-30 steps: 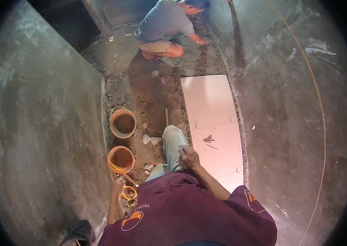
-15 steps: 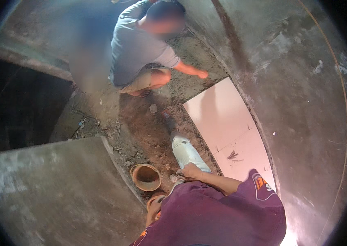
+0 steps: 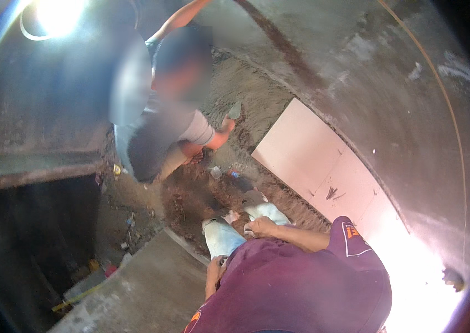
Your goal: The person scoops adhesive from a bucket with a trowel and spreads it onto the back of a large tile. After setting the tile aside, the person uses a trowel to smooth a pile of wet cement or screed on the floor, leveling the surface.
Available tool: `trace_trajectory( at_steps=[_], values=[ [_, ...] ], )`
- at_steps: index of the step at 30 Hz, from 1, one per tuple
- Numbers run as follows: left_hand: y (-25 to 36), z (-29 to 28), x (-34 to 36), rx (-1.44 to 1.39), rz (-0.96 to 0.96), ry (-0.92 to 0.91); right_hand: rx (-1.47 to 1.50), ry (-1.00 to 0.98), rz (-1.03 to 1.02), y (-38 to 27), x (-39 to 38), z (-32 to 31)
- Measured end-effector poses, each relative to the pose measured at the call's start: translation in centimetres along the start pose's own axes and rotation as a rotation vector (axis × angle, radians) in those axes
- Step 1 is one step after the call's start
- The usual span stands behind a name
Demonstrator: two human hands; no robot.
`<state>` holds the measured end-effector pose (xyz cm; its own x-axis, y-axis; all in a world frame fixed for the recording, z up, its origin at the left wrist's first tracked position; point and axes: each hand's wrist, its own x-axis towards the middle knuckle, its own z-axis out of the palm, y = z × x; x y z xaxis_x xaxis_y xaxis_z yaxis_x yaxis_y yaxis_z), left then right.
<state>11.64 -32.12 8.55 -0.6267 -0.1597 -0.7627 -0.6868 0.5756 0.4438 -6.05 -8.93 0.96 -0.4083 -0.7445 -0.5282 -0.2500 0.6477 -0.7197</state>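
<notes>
My right hand is at my pale trouser leg, fingers curled round something I cannot make out. My left hand is low beside my other leg, also closed, with its grip partly hidden. My maroon shirt fills the bottom of the view. Pale square tiles lie along the right wall on my right, with a few thin dark pieces on them. The dirt floor around my feet carries small bits of rubble.
A crouching co-worker is ahead, one arm raised, the other hand holding a trowel at rough mortar. A lamp glows at top left. A dark opening is at left, concrete walls on both sides, with a long hose.
The view has swung round to the left, so the lamp has appeared and the buckets have left view. The co-worker has raised one arm. Both my legs show more clearly.
</notes>
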Motion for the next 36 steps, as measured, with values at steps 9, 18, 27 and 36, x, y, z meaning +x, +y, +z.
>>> trace_trajectory(
  at_steps=[9,18,27,36],
  values=[
    [-6.0,-17.3,13.7,0.209,0.274,-0.213,0.017,0.19,0.209,-6.9,10.9,1.4],
    [-6.8,-28.4,19.3,0.305,0.119,-0.429,0.518,0.445,0.63,-17.0,13.4,3.5],
    [0.6,-31.5,28.8,0.496,-0.184,-0.666,1.009,0.185,0.649,0.5,28.8,-2.8],
    [10.1,-29.4,44.6,0.539,-0.419,-0.973,0.626,0.68,1.185,41.2,62.9,-2.4]
  ],
)
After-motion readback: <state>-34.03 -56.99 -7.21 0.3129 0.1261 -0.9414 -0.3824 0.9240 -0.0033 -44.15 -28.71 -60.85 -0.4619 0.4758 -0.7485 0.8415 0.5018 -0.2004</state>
